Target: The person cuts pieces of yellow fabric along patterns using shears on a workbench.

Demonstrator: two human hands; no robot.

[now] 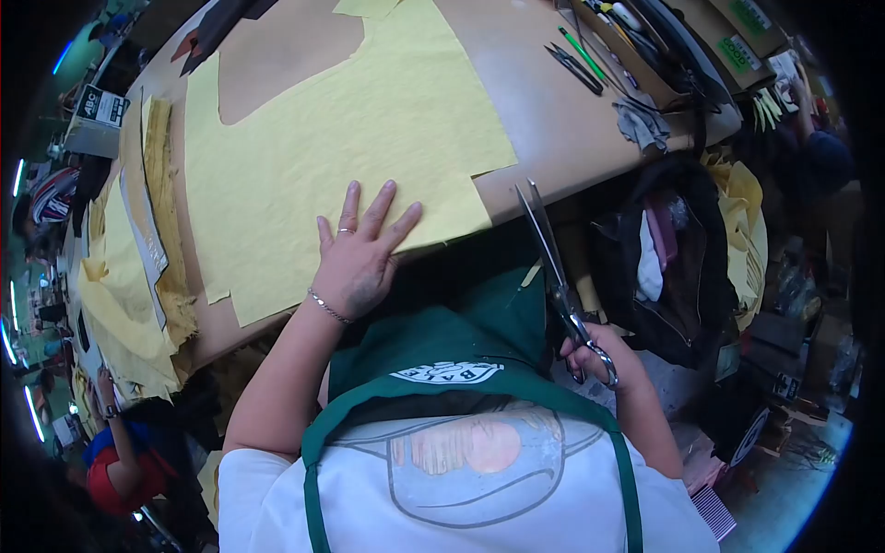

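Note:
A large piece of yellow fabric with a curved cut-out lies flat across the table. My left hand, fingers spread, rests on the fabric near the table's front edge. Below that edge, at my right side, my right hand is closed around the handles of large metal scissors. The scissors point up and away from me, their blades slightly apart. Their tips are beside the table edge, right of the fabric and not touching it. A thin yellow scrap hangs near the blades.
The brown table holds a green pen, small snips, a grey rag and a tool box. Stacked yellow fabric lies left. An open black bag hangs right. Other people are at both sides.

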